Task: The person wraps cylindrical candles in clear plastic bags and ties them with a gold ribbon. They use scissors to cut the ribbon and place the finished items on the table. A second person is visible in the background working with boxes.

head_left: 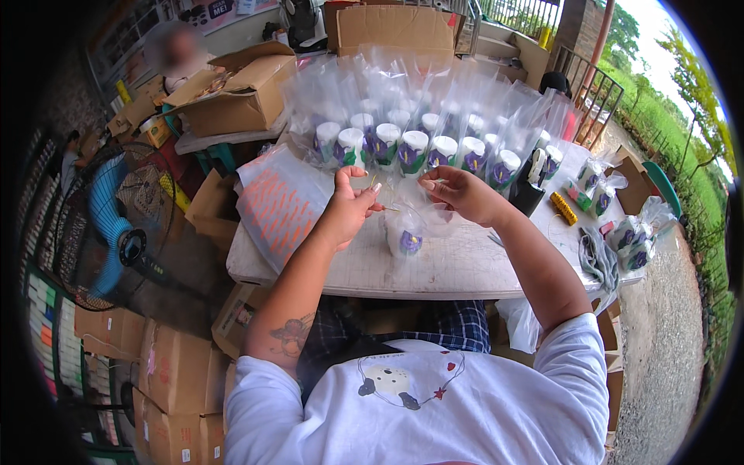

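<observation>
A white cylinder, apparently a candle, with a purple flower and green leaves stands in a clear plastic bag (406,242) near the table's front edge. Above it and to its left, my left hand (350,205) is closed in a pinch on a thin gold strand (374,179). My right hand (465,197), above and to the right, has thumb and forefinger pressed together beside the gathered clear plastic. What the right fingertips hold is too fine to make out. Behind both hands, several similar cylinders (414,151) stand in tall clear bags.
On the white table (310,267), flat plastic bags with orange print (279,205) lie left. To the right are a gold spool (563,208), a black holder (528,190), a grey cloth (598,256) and bagged cylinders (635,236). A fan (128,240) and cartons (178,368) stand left.
</observation>
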Demonstrator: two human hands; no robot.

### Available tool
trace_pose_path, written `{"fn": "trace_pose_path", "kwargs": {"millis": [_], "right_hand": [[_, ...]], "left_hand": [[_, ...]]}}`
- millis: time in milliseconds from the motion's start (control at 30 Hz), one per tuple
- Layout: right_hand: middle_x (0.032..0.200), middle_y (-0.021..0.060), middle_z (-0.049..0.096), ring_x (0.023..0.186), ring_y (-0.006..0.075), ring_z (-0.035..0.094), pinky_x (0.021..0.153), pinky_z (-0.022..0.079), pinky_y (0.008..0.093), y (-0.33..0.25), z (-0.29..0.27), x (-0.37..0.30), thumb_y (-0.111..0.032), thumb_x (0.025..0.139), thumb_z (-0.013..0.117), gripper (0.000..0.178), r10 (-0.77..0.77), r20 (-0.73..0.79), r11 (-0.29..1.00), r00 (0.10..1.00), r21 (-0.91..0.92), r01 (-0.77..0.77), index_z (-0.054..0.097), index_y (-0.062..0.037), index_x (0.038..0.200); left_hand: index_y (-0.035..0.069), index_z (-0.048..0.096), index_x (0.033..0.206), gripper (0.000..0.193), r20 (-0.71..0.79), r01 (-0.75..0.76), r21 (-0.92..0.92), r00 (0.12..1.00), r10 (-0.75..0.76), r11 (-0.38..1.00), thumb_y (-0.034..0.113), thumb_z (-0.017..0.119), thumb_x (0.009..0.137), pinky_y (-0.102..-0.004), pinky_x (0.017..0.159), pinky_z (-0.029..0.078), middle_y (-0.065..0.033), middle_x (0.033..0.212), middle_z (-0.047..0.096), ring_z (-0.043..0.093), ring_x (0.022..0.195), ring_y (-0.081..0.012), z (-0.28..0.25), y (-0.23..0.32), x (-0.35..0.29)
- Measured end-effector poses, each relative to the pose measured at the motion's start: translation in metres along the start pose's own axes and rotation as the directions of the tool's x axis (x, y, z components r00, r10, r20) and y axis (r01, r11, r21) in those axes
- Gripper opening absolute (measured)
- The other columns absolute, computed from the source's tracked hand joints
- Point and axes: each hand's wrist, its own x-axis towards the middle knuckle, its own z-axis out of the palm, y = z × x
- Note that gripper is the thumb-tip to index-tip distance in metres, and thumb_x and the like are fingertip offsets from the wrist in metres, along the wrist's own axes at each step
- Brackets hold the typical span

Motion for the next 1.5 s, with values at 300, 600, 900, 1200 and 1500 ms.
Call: {"fn": "trace_pose_path", "kwargs": {"millis": [300, 600, 900, 1200, 1500], "right_hand": [[0.079, 0.0128, 0.057, 0.074, 0.0264, 0.057, 0.067, 0.045, 0.0317, 0.002, -0.01, 0.003, 0.008, 0.066, 0.063, 0.022, -0.458, 0.245, 0.619, 0.855, -0.602, 0.504, 0.063, 0.0031, 0.088], [0.084, 0.0105, 0.061, 0.084, 0.0231, 0.058, 0.077, 0.045, 0.0312, -0.007, -0.014, 0.005, -0.007, 0.079, 0.061, 0.015, -0.293, 0.225, 0.744, 0.929, -0.557, 0.37, 0.063, 0.0005, 0.091], [0.09, 0.0028, 0.062, 0.084, 0.0134, 0.056, 0.077, 0.044, 0.0299, 0.039, 0.014, 0.017, -0.012, 0.083, 0.062, 0.009, -0.115, -0.019, 0.776, 0.993, 0.622, 0.102, 0.061, -0.0042, 0.087], [0.094, 0.009, 0.064, 0.078, 0.0161, 0.062, 0.07, 0.05, 0.0304, 0.049, 0.049, 0.014, -0.011, 0.087, 0.059, 0.008, -0.101, -0.197, 0.52, 0.975, 0.825, 0.22, 0.059, -0.0032, 0.089], [0.082, 0.0042, 0.063, 0.071, 0.0107, 0.056, 0.069, 0.043, 0.0239, 0.048, 0.059, -0.002, -0.014, 0.08, 0.069, 0.014, -0.026, -0.365, 0.593, 0.931, 0.744, 0.309, 0.062, -0.0019, 0.084]], "left_hand": [[0.002, 0.065, 0.088, 0.011, 0.341, -0.501, 0.655, 0.864, 0.37, 0.566, 0.009, 0.061, 0.082, -0.0328, 0.073, 0.046, -0.0121, 0.091, 0.056, 0.057, 0.082, -0.0252, -0.013, -0.003, -0.002], [0.005, 0.065, 0.086, 0.008, 0.438, -0.599, 0.789, 0.703, 0.56, 0.134, 0.013, 0.063, 0.083, -0.0301, 0.09, 0.039, -0.0109, 0.113, 0.053, 0.053, 0.096, -0.022, -0.02, -0.001, 0.002], [0.0, 0.056, 0.097, 0.018, 0.323, 0.045, -0.269, 0.945, 0.046, 0.962, 0.016, 0.052, 0.091, -0.024, 0.089, 0.037, -0.0037, 0.096, 0.059, 0.052, 0.093, -0.0105, -0.003, -0.027, 0.012], [0.002, 0.057, 0.093, 0.016, 0.116, -0.005, -0.405, 0.992, 0.057, 0.914, 0.016, 0.059, 0.088, -0.0235, 0.08, 0.041, -0.0025, 0.09, 0.06, 0.054, 0.084, -0.0092, 0.013, -0.043, 0.009], [0.002, 0.057, 0.094, 0.012, 0.199, -0.058, -0.335, 0.971, 0.131, 0.94, 0.011, 0.059, 0.087, -0.0265, 0.08, 0.045, -0.0053, 0.091, 0.062, 0.057, 0.085, -0.0117, 0.017, -0.055, 0.017]]}}
